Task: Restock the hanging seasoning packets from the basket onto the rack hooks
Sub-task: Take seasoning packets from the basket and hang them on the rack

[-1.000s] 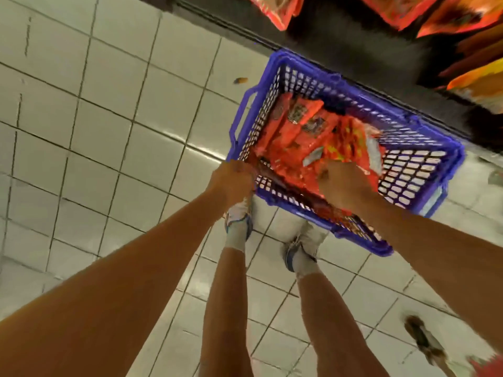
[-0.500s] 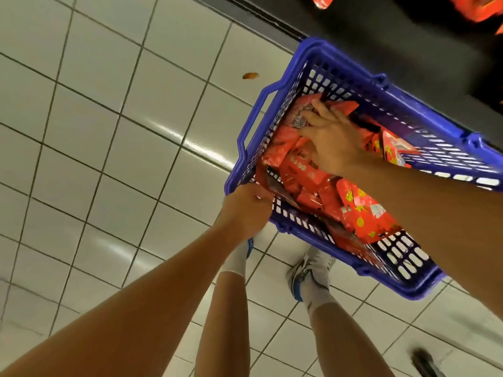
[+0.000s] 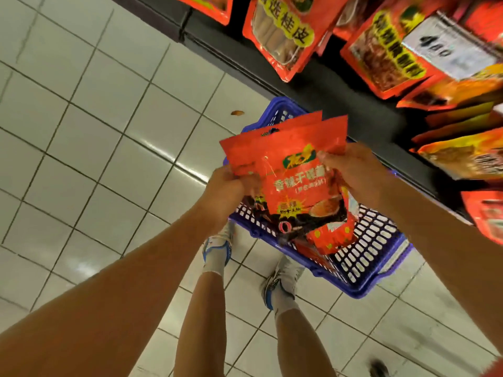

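White tiled floor (image 3: 81, 131) underfoot, dark rack (image 3: 340, 85) at top right hung with red packs (image 3: 283, 31). Blue basket (image 3: 367, 257) on the floor below the rack, more packs inside. Above the basket, fanned red packets (image 3: 294, 170) held up: left hand (image 3: 228, 191) gripping their left edge, right hand (image 3: 353, 172) pinching the front packet's right side. Small brown scrap (image 3: 237, 113) on a tile.

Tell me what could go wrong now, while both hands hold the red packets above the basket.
The left hand and right hand pinch several overlapping packets together, so one could slide out, perhaps past the blue basket onto the tiles. The hanging packets on the rack look crowded, so threading a hook might knock them.
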Motion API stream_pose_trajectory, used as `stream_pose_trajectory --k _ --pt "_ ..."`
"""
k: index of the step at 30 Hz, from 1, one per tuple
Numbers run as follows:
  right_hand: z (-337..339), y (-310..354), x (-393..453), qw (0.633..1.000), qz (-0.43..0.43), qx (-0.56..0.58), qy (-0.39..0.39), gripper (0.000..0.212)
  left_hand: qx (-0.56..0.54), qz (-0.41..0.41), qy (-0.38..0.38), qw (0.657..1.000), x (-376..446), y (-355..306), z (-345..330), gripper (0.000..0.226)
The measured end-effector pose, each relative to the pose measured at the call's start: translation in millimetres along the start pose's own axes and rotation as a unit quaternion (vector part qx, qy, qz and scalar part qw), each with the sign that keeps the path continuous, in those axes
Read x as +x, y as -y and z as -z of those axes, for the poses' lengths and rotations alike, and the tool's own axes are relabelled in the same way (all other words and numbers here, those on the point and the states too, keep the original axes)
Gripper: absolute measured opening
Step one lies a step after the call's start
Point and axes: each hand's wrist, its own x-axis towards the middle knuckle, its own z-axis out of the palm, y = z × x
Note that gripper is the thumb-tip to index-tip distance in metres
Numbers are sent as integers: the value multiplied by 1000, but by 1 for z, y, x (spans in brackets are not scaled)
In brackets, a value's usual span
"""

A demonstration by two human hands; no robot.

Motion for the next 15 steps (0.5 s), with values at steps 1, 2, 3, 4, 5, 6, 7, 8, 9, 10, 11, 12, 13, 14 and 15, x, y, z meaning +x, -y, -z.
stream_pose_trajectory --k 1,2,3,4,5,6,7,8,9,10,11,12,13,14,15 --pt "-3 4 -8 999 -5 31 -24 25 -19 -3 -1 1000 -6 -6 -2 10" --pt "-5 9 -18 998 -4 52 -46 26 -39 -5 -7 999 -13 -14 -3 6" --pt "-8 16 -28 995 -2 69 -65 26 -56 -5 -23 998 -22 -22 -5 7" --pt "-9 25 -41 993 6 85 -79 25 -66 -7 -43 997 -31 -31 -5 8" --pt "-11 35 -54 990 15 103 -92 23 -69 -11 -64 995 -42 -40 -3 8" --pt "-12 47 -69 987 26 122 -104 21 -70 -14 -87 994 -53 -52 0 12" --pt "-12 61 -84 983 36 138 -115 18 -72 -16 -104 992 -66 -65 3 16" --pt "-11 79 -101 980 46 150 -123 16 -73 -20 -109 991 -80 -79 6 15" --pt "-9 97 -118 977 58 157 -130 16 -72 -28 -106 991 -95 -95 10 11" --pt "-7 115 -137 975 77 156 -138 19 -71 -37 -102 992 -113 -111 13 8" --pt "-3 134 -155 973 101 150 -146 21 -76 -46 -101 991 -131 -128 16 10" --pt "1 155 -175 970 126 138 -156 22 -84 -55 -102 990 -148 -147 18 12" --pt "5 175 -193 967 148 124 -163 22 -92 -70 -100 988 -165 -164 20 12" --pt "10 195 -213 965 166 108 -171 24 -96 -86 -95 987 -184 -182 21 13" --pt "14 214 -232 962 186 92 -178 32 -96 -102 -89 986 -203 -199 22 14"
